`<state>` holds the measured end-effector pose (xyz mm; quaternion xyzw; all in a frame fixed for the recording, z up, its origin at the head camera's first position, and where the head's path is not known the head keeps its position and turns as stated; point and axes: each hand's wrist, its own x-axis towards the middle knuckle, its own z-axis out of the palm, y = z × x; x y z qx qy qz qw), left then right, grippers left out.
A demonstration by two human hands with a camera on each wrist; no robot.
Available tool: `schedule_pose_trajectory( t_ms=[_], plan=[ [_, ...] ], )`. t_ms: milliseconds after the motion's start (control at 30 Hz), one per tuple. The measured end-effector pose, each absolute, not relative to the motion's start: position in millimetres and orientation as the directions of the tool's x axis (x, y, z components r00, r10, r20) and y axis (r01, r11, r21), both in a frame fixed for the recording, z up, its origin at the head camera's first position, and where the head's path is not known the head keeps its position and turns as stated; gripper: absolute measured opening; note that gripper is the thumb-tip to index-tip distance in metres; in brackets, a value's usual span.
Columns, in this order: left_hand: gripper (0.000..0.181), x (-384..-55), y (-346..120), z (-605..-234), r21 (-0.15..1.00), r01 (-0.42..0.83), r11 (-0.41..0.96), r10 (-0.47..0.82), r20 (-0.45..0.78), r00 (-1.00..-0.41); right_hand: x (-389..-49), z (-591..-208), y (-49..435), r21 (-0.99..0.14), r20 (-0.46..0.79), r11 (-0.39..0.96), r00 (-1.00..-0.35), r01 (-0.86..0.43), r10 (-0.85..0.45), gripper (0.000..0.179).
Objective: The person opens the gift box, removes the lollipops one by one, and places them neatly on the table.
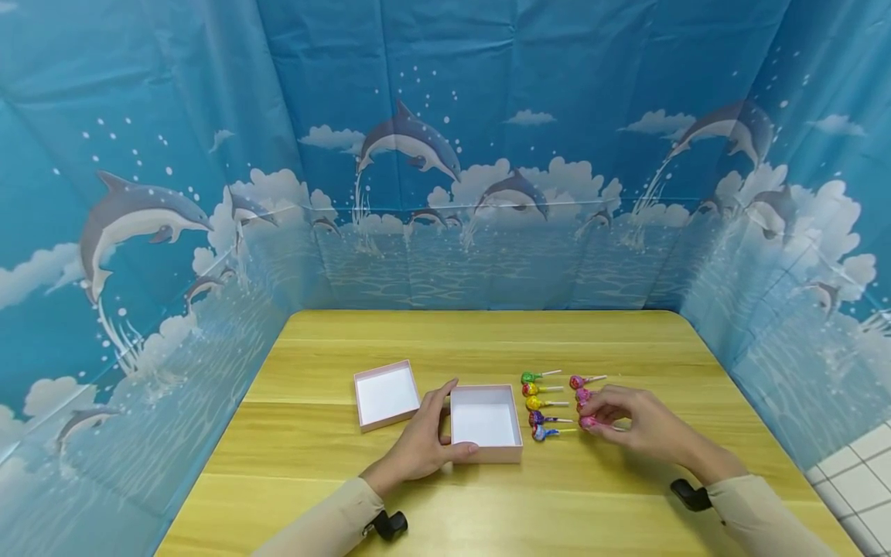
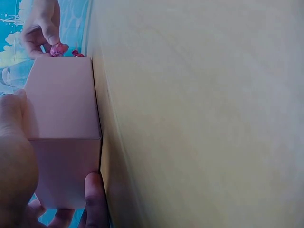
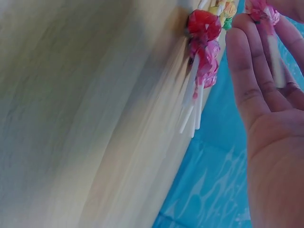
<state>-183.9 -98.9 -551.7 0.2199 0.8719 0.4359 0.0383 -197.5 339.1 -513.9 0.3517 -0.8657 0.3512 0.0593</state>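
Note:
My left hand (image 1: 421,447) grips a pink open box (image 1: 496,456) at its left side, thumb along the front wall and fingers on the side. The box's white inside shows bare in the head view. To its right, my right hand (image 1: 643,424) pinches a pink-wrapped lollipop (image 3: 259,10) by its head, the white stick lying over the fingers. Beside that hand are other pink and red lollipops (image 1: 577,382), partly hidden by the fingers. A column of lollipops in green, yellow (image 1: 534,403), purple and blue (image 1: 540,434) wrappers lies between box and hand.
A shallow pink-edged lid (image 1: 387,396) lies inside up, left of the box and behind my left hand. The wooden table (image 1: 445,510) reaches to a blue dolphin-print curtain (image 1: 445,255) on three sides. White tiles (image 1: 863,472) show at the lower right.

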Motion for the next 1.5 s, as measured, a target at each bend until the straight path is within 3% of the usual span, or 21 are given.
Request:
schedule_pose_trajectory(
  t_ms=[767, 1033, 1500],
  plan=[
    [0.115, -183.3, -98.4, -548.5, 0.778, 0.344, 0.526, 0.417, 0.116, -0.901, -196.8, -524.2, 350.8, -0.612, 0.254, 0.531, -0.782, -0.586, -0.570, 0.026],
    [0.115, -183.3, -98.7, -548.8, 0.778, 0.342, 0.527, 0.415, 0.115, -0.902, -196.7, -531.1, 350.4, -0.598, 0.292, 0.499, -0.750, -0.627, -0.593, 0.030],
    [0.113, -183.1, -98.5, -546.8, 0.782, 0.344, 0.520, 0.419, 0.116, -0.900, -195.8, -531.1, 348.0, -0.634, 0.207, 0.532, -0.787, -0.561, -0.582, 0.021]
  ],
)
